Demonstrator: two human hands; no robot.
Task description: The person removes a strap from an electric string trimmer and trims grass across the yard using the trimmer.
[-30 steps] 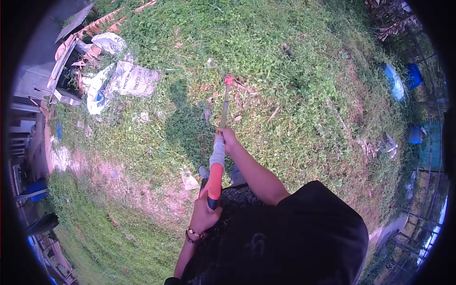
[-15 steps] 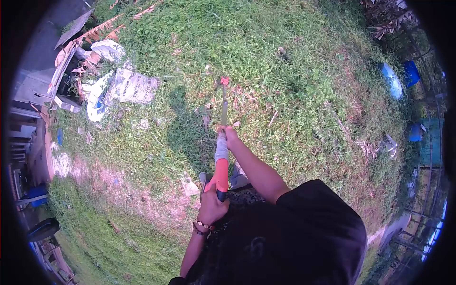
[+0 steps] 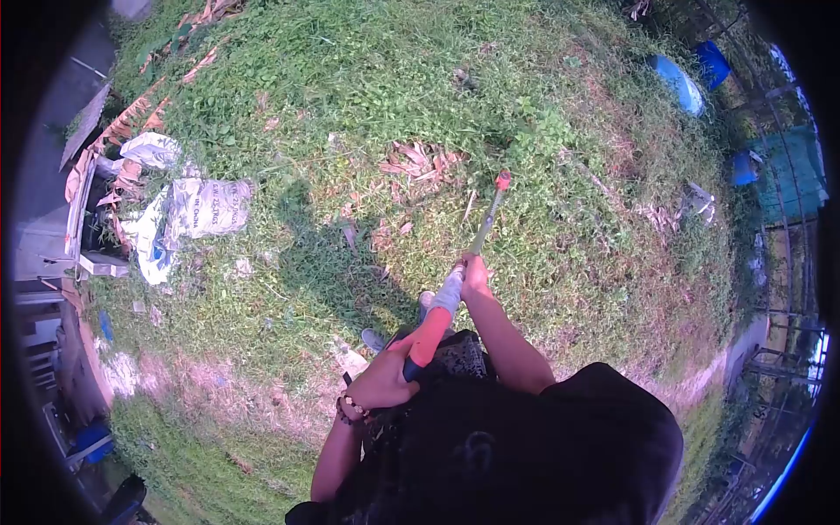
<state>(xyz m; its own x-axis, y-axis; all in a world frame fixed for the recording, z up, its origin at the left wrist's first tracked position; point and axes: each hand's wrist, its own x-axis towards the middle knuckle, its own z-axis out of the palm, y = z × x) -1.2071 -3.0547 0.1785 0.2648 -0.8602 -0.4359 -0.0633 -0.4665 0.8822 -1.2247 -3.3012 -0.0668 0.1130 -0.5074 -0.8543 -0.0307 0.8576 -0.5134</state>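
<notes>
A long, slim tool that looks like a grass trimmer (image 3: 430,334) slants across the view, with an orange body, grey tape wrapping, a thin metal shaft and a small red-orange head (image 3: 503,180) over the grass. Low on its orange body, near the dark rear end, my left hand (image 3: 382,381) is closed around it; a beaded bracelet is on that wrist. Farther up, just past the tape, my right hand (image 3: 475,275) grips the shaft. Whether the head touches the ground I cannot tell.
Dry brown leaves (image 3: 420,164) lie in the grass left of the head. White printed sacks (image 3: 210,208) lie at the left beside boards. Blue barrels (image 3: 679,85) and green netting (image 3: 787,175) stand at the right. My shoes (image 3: 374,339) are below.
The tool's head has swung right and slightly down, from pointing straight ahead to slanting right. Both hands keep their hold. The view has shifted, with the sacks now farther left.
</notes>
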